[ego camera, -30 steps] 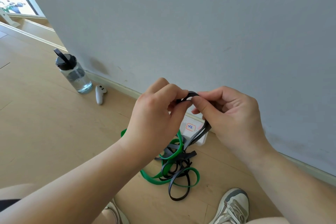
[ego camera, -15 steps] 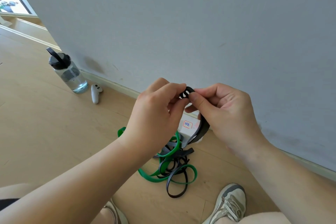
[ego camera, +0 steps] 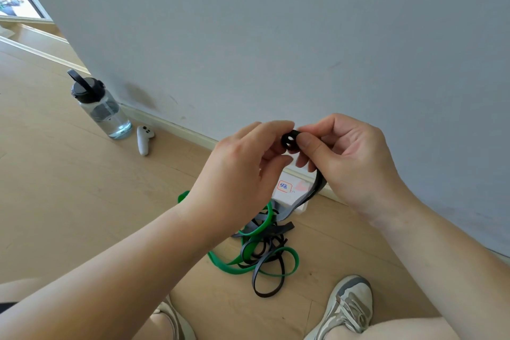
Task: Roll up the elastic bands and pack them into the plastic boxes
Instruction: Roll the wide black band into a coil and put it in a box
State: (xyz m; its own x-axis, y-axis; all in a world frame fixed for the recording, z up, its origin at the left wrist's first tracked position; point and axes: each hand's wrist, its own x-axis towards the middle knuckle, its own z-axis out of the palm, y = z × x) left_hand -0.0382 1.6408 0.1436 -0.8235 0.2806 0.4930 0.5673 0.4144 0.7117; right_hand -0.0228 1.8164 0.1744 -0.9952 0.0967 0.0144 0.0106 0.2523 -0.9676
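A black elastic band (ego camera: 289, 142) is wound into a small tight coil at its upper end. My left hand (ego camera: 242, 171) and my right hand (ego camera: 350, 157) both pinch that coil between thumb and fingers. The band's loose tail (ego camera: 309, 197) hangs from under my right hand down to the floor. There it joins a tangled pile of green and black bands (ego camera: 259, 251). A white plastic box (ego camera: 289, 193) with a small red-framed label stands against the wall behind the pile, partly hidden by my hands.
A clear water bottle (ego camera: 102, 107) with a black lid stands by the wall at the left. Beside it lies a white controller (ego camera: 144, 139). Two shoes, one (ego camera: 346, 309) at the right and one (ego camera: 172, 317) near the middle, rest on the wooden floor (ego camera: 55, 188).
The end of the black band has been wound from a loose loop into a tighter small coil between my fingers. The hanging tail has become shorter.
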